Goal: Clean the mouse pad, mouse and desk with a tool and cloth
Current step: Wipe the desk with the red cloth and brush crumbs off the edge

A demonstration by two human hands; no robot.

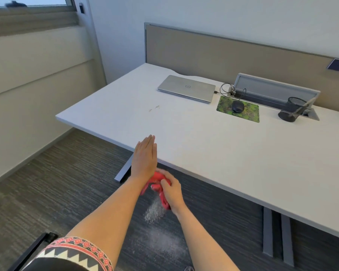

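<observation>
My right hand (171, 189) is closed on a red cloth (157, 179) below the near edge of the white desk (213, 149). Pale dust falls from the cloth onto the carpet. My left hand (145, 157) is flat with fingers together, its fingertips over the desk's near edge, just above the cloth. A black mouse (237, 106) sits on a green patterned mouse pad (249, 114) at the back right of the desk. A few brown crumbs (154, 108) lie on the desk's middle left.
A closed silver laptop (187, 88) lies at the back, with a cable (226, 89) beside it. A black mesh pen cup (292, 109) stands right of the pad by an open cable tray (276, 89). Dust spots the dark carpet (160, 241).
</observation>
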